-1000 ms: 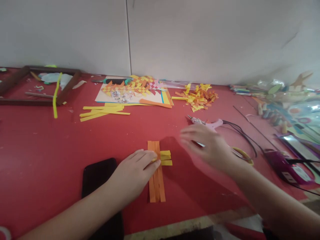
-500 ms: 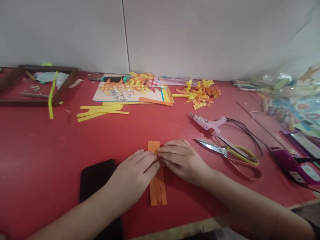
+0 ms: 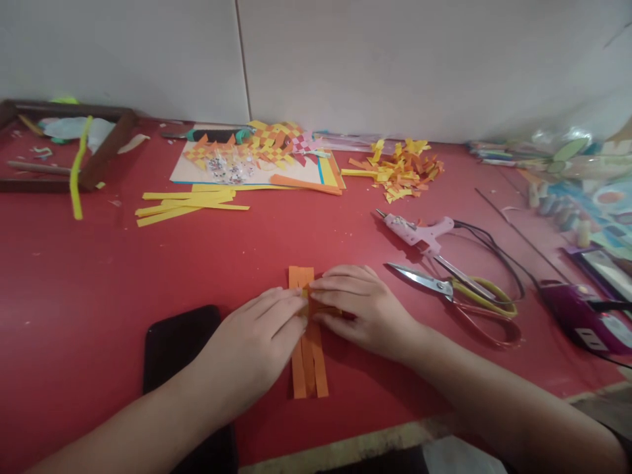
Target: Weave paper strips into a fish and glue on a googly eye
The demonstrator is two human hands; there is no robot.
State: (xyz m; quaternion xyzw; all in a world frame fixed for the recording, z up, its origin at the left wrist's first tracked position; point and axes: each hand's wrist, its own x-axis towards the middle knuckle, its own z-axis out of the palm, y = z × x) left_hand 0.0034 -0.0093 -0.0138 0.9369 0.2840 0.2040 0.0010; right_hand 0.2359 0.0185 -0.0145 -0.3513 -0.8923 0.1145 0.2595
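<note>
Several orange paper strips [image 3: 309,368] lie side by side, upright in my view, at the front middle of the red table [image 3: 89,289]. A short yellow paper strip [image 3: 305,297] crosses them and shows between my fingertips. My left hand [image 3: 264,336] holds the orange strips at their left edge, its fingers together over the crossing. From the right, my right hand [image 3: 368,313] has its fingers bent onto the yellow strip and the right edge of the orange ones. Fingers hide much of the crossing.
A black phone [image 3: 180,339] lies under my left forearm. Scissors [image 3: 444,286] and a pink glue gun [image 3: 417,234] with its cord are at right. Behind are loose yellow strips [image 3: 190,205], woven paper pieces [image 3: 276,141], paper scraps [image 3: 405,168] and a brown frame [image 3: 106,148].
The camera view has shifted slightly. My right fingers have spread a little, and the yellow strip now shows beneath them. The left hand has slid slightly left off the crossing.
</note>
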